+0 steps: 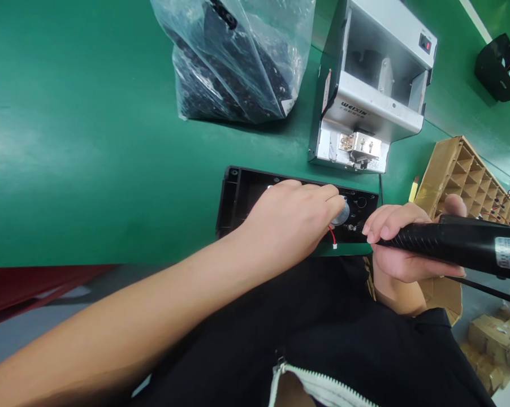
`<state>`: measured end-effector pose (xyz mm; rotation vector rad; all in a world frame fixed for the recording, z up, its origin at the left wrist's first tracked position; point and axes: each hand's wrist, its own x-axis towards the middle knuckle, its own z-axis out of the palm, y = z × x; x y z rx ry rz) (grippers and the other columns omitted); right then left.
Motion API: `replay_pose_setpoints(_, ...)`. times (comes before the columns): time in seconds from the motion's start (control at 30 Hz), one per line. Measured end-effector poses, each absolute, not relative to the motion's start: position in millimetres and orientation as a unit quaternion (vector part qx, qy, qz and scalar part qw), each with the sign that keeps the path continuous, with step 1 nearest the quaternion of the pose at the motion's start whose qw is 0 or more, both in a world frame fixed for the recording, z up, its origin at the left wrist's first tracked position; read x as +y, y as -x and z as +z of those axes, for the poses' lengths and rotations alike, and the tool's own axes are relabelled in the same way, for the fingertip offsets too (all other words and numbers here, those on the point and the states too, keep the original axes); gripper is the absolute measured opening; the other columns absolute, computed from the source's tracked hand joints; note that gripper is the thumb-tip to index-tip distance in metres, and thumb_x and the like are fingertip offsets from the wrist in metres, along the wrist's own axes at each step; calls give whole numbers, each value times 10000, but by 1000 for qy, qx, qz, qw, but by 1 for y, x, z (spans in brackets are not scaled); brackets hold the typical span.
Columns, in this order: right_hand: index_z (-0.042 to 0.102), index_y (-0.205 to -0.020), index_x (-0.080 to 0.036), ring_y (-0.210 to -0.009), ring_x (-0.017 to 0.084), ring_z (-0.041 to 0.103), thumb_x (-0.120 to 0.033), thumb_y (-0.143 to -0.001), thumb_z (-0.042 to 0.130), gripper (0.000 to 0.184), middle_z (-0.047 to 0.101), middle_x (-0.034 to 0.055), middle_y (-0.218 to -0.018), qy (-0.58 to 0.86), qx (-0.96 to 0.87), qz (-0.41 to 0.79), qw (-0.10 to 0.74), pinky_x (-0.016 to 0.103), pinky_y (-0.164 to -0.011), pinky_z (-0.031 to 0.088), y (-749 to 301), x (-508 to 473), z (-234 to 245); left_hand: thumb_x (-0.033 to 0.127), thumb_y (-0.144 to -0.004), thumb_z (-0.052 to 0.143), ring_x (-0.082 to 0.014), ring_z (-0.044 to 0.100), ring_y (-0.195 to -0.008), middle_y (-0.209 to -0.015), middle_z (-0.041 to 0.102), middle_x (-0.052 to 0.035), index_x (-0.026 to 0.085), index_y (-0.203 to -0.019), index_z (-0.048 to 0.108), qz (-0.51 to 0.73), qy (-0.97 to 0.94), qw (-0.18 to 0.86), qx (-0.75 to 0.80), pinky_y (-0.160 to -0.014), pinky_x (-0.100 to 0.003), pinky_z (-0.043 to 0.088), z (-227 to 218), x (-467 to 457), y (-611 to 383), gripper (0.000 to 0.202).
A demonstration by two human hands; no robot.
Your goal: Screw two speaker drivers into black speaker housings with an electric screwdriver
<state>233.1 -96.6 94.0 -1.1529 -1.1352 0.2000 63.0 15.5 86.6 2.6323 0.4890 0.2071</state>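
A long black plastic housing (228, 198) lies open on the bench near its front edge. My left hand (291, 217) reaches over it with curled fingers, their tips hidden, beside a round silver part (342, 211) inside that looks like a speaker. From under this hand a short red wire (331, 233) hangs down with a white connector (335, 246). My right hand (401, 232) is wrapped around a black electric screwdriver (458, 246), held nearly level, its tip end pointing left at the housing's right end, by a small screw-like metal bit (351, 227).
A clear plastic bag (242, 68) of black parts lies behind the housing. To its right stands a silver WEIXIN machine (374, 107). A cardboard divider box (444, 161), a yellow-handled tool (414, 189) and a black case (500, 68) are at the right. Cartons (492, 345) sit below.
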Motion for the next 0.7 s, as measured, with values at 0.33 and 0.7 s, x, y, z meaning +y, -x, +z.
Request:
replay_pose_setpoints(0.33, 726, -1651, -486, -351, 126, 467, -1015, -1105, 256, 894, 618, -99, -690, 482, -504, 127, 706, 272, -365, 513, -243, -107, 109, 86, -1029, 708, -270, 861, -942, -1189, 929, -47, 233, -1134, 843, 77, -957, 215, 179, -761, -427, 502, 84, 14, -64, 225)
replay_pose_setpoints(0.7, 848, -1424, -638, -368, 122, 475, -794, -1106, 735, 371, 453, -148, -619, 558, -372, 174, 721, 340, -492, 630, -230, -141, 183, 246, -1113, 797, -374, 815, -1353, -1459, 870, -134, 246, -1484, 826, 210, -910, 326, 145, -1070, -511, 639, 96, -9, -34, 373)
